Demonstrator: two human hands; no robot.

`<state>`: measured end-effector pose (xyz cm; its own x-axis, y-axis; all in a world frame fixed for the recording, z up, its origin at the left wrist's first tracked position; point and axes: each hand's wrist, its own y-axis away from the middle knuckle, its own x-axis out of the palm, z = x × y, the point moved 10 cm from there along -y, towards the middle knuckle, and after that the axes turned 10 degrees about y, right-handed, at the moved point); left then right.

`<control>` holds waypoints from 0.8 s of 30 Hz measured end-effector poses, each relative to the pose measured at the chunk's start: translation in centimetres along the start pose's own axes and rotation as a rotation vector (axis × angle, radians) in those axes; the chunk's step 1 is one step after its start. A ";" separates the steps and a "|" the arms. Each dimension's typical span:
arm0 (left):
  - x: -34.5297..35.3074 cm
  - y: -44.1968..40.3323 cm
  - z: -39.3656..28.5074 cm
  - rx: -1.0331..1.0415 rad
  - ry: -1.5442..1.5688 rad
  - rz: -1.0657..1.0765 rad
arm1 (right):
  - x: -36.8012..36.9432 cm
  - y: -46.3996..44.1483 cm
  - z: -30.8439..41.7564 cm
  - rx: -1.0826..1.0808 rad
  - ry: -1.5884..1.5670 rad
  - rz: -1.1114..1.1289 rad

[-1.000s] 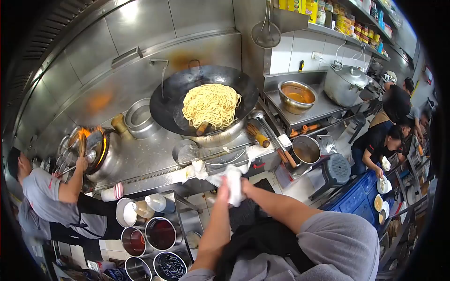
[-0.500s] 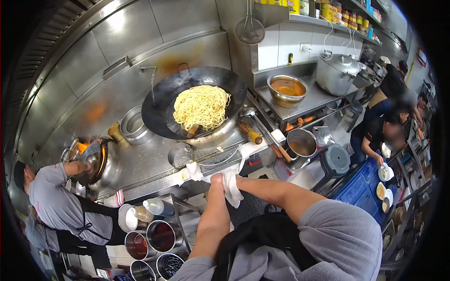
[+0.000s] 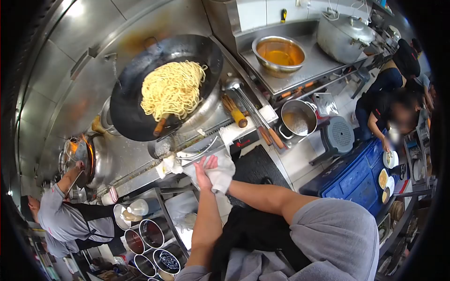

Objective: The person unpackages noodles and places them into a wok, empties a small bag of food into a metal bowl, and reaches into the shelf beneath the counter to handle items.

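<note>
A steel tabletop (image 3: 124, 157) lines the kitchen wall; before its front edge, the left hand (image 3: 203, 172) is open, fingers apart, against a white cloth (image 3: 220, 174); the cloth hides the right hand, so its grip cannot be told; wiping should go best pressed flat, working between fingers, clear of the wok (image 3: 125, 96) of noodles (image 3: 171, 89) beyond.

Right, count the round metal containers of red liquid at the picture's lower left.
2: the left container sits slightly lower in the picture, and the right container is directly beside it. Others may be hidden near the lower edge.
</note>
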<state>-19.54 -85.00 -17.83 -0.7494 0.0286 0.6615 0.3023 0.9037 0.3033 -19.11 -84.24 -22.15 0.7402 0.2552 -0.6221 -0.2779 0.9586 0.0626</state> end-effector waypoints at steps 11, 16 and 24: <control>1.1 5.0 7.2 -0.226 -1.012 -0.004 | -1.6 8.9 -13.1 0.490 -0.143 0.177; -13.5 10.6 10.0 -0.481 -1.604 0.529 | -4.9 30.7 -31.1 0.467 0.394 0.465; -11.5 7.8 -0.7 -0.424 -1.909 0.508 | -24.2 70.9 -36.6 1.534 -0.080 -0.320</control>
<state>-8.19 -78.60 -22.63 -0.0239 0.7820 -0.6228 0.5244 0.5402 0.6582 -79.08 -27.10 -31.20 0.6873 -0.0184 -0.7261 0.7180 0.1681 0.6754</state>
